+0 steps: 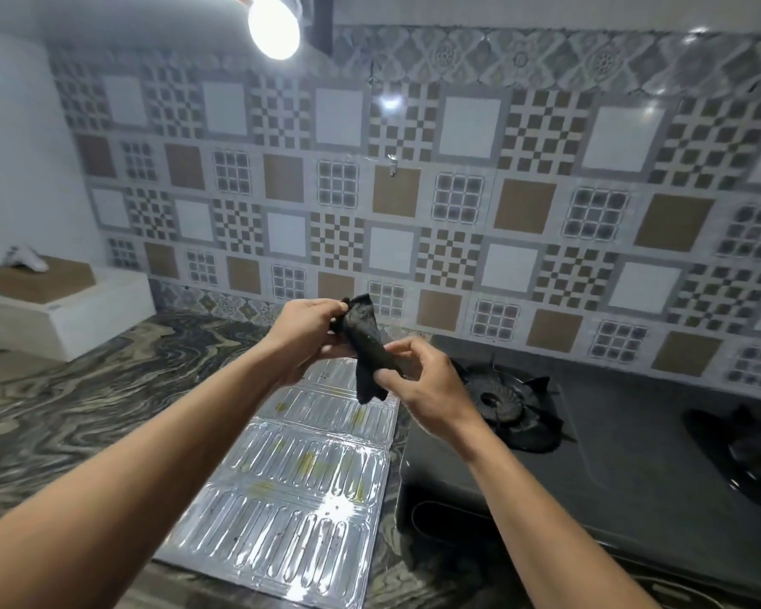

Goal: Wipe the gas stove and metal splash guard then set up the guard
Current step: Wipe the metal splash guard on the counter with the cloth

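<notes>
A dark cloth (364, 340) hangs in the air between both hands, above the counter. My left hand (306, 329) pinches its upper end and my right hand (422, 380) grips its lower part. Below them the shiny metal splash guard (291, 498) lies flat and unfolded on the counter, with yellowish stains on its ribbed panels. The black gas stove (624, 468) sits to the right of the guard, with one burner (501, 402) near my right hand and a second burner (752, 454) at the far right.
The marbled dark counter (84, 397) stretches to the left. A white box (62, 301) with a brown top and a white object on it stands at the back left. A patterned tile wall (414, 191) runs behind, with a bright lamp (273, 24) overhead.
</notes>
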Action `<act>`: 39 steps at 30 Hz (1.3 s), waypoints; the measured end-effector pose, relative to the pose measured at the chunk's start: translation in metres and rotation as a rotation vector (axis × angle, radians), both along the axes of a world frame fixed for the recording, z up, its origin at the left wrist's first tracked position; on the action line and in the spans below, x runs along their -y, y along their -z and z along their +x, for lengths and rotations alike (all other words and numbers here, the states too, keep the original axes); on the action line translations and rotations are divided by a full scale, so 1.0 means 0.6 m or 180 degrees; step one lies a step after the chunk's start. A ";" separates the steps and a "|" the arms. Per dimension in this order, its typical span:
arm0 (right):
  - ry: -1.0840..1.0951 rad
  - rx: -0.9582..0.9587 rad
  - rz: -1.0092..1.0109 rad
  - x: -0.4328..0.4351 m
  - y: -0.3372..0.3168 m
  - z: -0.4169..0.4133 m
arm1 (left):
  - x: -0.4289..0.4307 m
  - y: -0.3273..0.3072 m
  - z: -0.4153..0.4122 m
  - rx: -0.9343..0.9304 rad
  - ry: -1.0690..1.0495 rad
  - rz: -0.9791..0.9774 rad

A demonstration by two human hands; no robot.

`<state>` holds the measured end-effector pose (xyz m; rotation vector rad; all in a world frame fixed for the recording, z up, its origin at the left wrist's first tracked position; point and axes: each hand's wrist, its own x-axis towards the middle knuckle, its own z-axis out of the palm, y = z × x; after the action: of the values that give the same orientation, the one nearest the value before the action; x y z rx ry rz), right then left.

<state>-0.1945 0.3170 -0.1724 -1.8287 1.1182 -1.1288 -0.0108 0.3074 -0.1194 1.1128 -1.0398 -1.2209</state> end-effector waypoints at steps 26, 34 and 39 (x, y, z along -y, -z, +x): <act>-0.0283 0.0114 0.0629 0.096 -0.046 0.008 | 0.049 -0.008 0.036 0.1573 0.0209 -0.0421; -0.0390 -0.0076 0.0707 0.144 -0.037 0.085 | 0.143 0.007 0.102 0.1710 0.0200 -0.0434; 0.0225 -0.0304 0.0361 0.199 -0.026 0.129 | 0.208 0.008 0.165 0.1378 0.0588 -0.0190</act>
<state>-0.1174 0.1974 -0.1571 -1.7829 1.2848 -1.0052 0.0883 0.1827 -0.1242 1.2881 -1.5251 -1.1061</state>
